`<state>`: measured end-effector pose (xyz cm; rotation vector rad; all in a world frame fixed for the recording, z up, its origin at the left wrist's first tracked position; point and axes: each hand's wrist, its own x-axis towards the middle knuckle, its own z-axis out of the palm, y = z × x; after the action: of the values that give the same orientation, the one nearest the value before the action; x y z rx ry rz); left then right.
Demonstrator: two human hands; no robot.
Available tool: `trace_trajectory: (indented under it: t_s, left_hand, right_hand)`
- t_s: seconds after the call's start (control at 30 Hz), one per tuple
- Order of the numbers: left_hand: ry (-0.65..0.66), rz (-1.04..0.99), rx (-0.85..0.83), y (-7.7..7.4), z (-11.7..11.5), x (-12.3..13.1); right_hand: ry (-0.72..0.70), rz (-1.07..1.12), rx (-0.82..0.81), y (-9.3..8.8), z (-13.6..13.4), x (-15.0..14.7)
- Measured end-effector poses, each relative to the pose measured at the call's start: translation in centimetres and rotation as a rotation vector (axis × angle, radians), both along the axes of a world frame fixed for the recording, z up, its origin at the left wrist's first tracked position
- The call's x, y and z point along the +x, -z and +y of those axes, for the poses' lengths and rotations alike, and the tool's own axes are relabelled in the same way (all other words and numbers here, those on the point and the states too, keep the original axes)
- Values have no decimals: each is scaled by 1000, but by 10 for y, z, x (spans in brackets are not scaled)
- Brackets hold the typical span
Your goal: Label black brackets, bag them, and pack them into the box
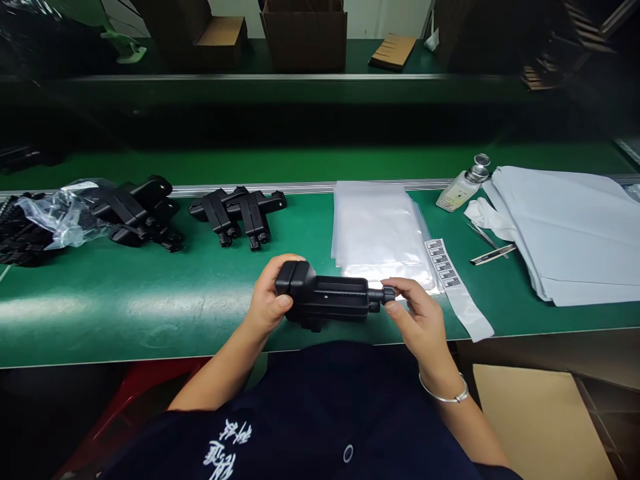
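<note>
A black plastic device (335, 295) with a long body and a knob at one end is held level above the front of the green bench. My left hand (270, 297) is wrapped round its thick left end. At the other end, my right hand (417, 312) pinches the small black knob (389, 294) between thumb and fingers. Just behind the device lies a stack of clear plastic bags (377, 230). To the right of my right hand rests a strip of printed labels (453, 283).
Similar black devices (240, 212) lie at the back left, near more black parts (140, 210) and a clear bag (70, 213). At right are a pump bottle (463, 187), a cutter knife (493, 254), tweezers and white sheets (575, 233). Cardboard boxes (305, 37) stand on the shelf.
</note>
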<state>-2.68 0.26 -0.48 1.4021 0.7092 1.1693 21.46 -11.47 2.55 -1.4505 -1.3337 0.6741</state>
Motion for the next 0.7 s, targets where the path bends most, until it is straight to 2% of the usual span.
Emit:
trace_trajectory:
  t_s: [0.2,0.3,0.4,0.53,0.7]
  left_hand:
    - [36,-80,79,-1,1,-1]
    - [8,-60,27,-5,1,0]
    - [0,-1,-63,-11,0,1]
    - [-23,48,-105,-15,-1,4]
    - [-42,65,-60,-11,-1,7]
  right_hand:
    - [25,-157,189,-6,-4,-6]
    - [1,-268,278,-7,-2,-6]
    - [-34,-342,300,-7,0,-4]
    - [-38,-268,205,-4,1,-1]
    - [-56,-63,-94,0,2,4]
